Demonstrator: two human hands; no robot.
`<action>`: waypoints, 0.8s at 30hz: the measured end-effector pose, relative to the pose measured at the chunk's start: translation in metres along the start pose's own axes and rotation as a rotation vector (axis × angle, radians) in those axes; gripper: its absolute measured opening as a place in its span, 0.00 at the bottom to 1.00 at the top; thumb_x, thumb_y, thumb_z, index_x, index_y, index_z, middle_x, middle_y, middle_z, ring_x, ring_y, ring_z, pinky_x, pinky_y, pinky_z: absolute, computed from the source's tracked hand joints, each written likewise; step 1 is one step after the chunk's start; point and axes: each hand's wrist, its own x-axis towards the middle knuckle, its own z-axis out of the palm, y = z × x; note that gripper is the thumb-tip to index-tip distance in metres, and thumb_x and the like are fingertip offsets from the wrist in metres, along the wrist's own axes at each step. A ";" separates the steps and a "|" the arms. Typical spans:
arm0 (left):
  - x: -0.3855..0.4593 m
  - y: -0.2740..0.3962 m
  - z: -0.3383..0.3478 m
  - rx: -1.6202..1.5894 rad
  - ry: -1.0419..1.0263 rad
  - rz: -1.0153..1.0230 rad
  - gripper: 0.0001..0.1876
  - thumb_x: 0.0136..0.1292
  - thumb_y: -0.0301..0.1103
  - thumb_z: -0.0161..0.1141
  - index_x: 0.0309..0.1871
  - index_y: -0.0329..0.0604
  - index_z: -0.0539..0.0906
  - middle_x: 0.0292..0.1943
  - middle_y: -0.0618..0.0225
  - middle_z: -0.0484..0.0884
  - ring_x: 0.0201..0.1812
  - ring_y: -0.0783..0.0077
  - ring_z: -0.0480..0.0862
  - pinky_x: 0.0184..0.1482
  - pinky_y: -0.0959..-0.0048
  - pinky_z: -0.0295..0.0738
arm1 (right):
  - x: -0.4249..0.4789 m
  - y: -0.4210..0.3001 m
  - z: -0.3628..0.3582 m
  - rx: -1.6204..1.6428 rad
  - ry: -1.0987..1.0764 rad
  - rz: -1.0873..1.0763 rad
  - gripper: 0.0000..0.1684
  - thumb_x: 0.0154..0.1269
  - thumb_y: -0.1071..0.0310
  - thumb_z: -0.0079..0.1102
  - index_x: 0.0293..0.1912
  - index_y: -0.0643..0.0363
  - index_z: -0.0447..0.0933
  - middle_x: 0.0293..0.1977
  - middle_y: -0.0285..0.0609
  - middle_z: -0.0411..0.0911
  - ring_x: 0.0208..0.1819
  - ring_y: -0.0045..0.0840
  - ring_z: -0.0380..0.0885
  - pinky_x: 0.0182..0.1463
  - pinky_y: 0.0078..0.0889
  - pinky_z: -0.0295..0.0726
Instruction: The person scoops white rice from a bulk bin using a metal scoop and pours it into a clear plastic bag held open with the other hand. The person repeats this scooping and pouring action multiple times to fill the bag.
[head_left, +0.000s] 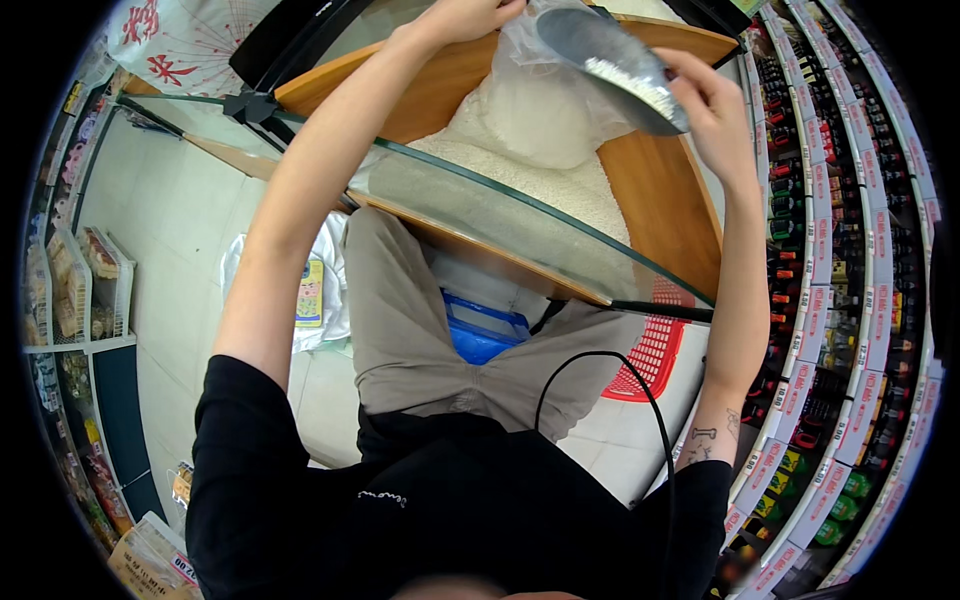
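Note:
My right hand grips a metal scoop, which is tilted over a clear plastic bag. Some white rice grains lie along the scoop's lower side. At the top edge of the view, my left hand pinches the bag's upper part; its fingertips are partly cut off. The bag's lower part bulges with rice and rests on loose rice in a bin with wooden sides and a glass front.
A red plastic basket stands right of my legs, and a blue container between them. A white bag lies at left. Bottle shelves line the right; food bins stand at left. A black cable loops before me.

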 end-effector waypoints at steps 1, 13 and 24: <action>-0.001 0.002 -0.001 0.025 0.010 0.002 0.13 0.69 0.34 0.53 0.49 0.39 0.84 0.39 0.50 0.86 0.43 0.49 0.85 0.47 0.58 0.79 | 0.002 -0.004 -0.010 -0.022 0.055 -0.008 0.18 0.68 0.71 0.53 0.55 0.56 0.82 0.27 0.41 0.79 0.28 0.20 0.74 0.36 0.25 0.74; 0.003 -0.009 0.008 -0.148 -0.045 -0.010 0.13 0.69 0.34 0.53 0.48 0.38 0.84 0.39 0.50 0.86 0.42 0.52 0.86 0.47 0.60 0.79 | 0.021 0.012 -0.031 -0.871 0.076 0.052 0.17 0.72 0.62 0.51 0.57 0.39 0.81 0.30 0.41 0.84 0.32 0.38 0.82 0.36 0.40 0.80; 0.002 -0.001 0.004 -0.038 -0.011 -0.004 0.14 0.68 0.37 0.52 0.47 0.42 0.85 0.37 0.49 0.86 0.40 0.47 0.86 0.45 0.54 0.80 | 0.036 0.018 -0.023 -1.165 0.271 -0.554 0.30 0.60 0.71 0.63 0.61 0.34 0.78 0.27 0.26 0.74 0.26 0.20 0.78 0.29 0.25 0.77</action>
